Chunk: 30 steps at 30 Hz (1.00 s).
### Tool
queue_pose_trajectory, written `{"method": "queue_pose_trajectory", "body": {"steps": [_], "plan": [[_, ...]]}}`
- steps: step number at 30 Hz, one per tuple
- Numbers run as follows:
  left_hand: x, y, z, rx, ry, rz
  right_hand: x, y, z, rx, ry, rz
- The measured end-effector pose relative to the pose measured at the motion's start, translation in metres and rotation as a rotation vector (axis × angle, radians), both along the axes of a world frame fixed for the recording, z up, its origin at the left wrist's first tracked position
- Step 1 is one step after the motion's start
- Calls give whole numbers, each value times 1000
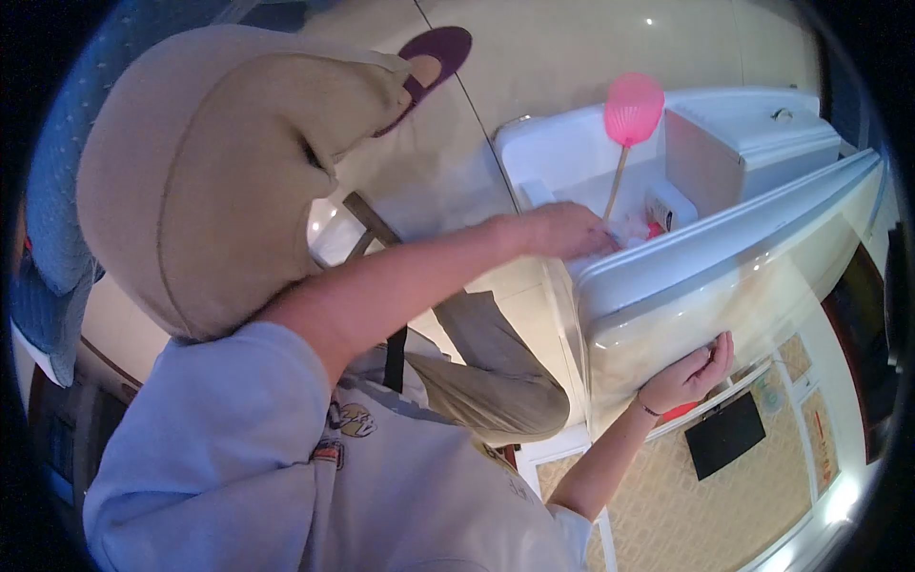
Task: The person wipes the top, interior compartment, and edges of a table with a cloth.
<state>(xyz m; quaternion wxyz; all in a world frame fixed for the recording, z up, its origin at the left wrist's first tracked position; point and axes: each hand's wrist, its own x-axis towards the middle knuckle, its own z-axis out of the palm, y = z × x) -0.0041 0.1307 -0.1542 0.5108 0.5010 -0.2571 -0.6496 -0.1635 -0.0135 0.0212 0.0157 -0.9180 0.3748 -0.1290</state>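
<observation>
In the drawer point(562, 153), left hand point(562, 231) (label point(664, 218) blurred).

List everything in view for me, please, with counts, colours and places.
open bin: 1, white, upper right
fan: 1, pink, in the bin
container: 1, white, in the bin
knobbed box: 1, white, in the bin
dark panel: 1, black, lower right
red item: 1, red, lower right
quilted fabric: 1, blue, left edge
floor: 1, beige, top
slipper: 1, purple, top
trousers: 1, tan, left
shirt: 1, light grey, bottom
left hand: 1, bare, inside the bin
right hand: 1, bare, against the bin's outside
</observation>
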Motion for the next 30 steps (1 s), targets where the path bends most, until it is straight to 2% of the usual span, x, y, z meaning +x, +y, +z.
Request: {"method": "queue_pose_trajectory", "body": {"steps": [2, 4, 6, 9, 11, 12, 14, 15, 16, 18, 19, 23, 25, 30], "plan": [[-21, -19, -50, -152, -266, -30, 3, 3, -1, 9, -34, -7], [-15, -29, -74, -36, -338, -232, 4, 4, 0, -10, 0, -32], [-16, -37, -102, 57, -654, -373, 6, 5, 0, -6, -10, -13], [-4, -29, -116, 130, -718, -401, 5, 4, -1, -13, -18, -17], [-6, -23, -115, 237, -823, -254, 6, 3, 1, -32, -24, 13], [-12, -18, -118, 230, -826, -268, 6, 1, 3, -33, -24, -2], [-26, -2, -133, 332, -791, 69, 6, 0, 2, -41, -40, 38], [-49, 9, -167, 301, -728, 292, 7, -1, 2, -44, -51, 23], [-54, 11, -162, 294, -739, 278, 8, -2, 2, -48, -64, 42], [-63, 10, -148, 460, -349, 618, 8, -5, 4, -73, -91, 75], [-66, 8, -142, 448, -359, 602, 8, -8, 4, -79, -98, 57], [-62, -2, -104, 255, 289, 968, 6, -18, 0, -112, -171, 117], [-60, -9, -90, 193, 452, 1035, 8, -23, -1, -130, -200, 127], [-69, -1, -77, 314, 487, 833, -6, -29, -11, -173, -257, 147]]}}
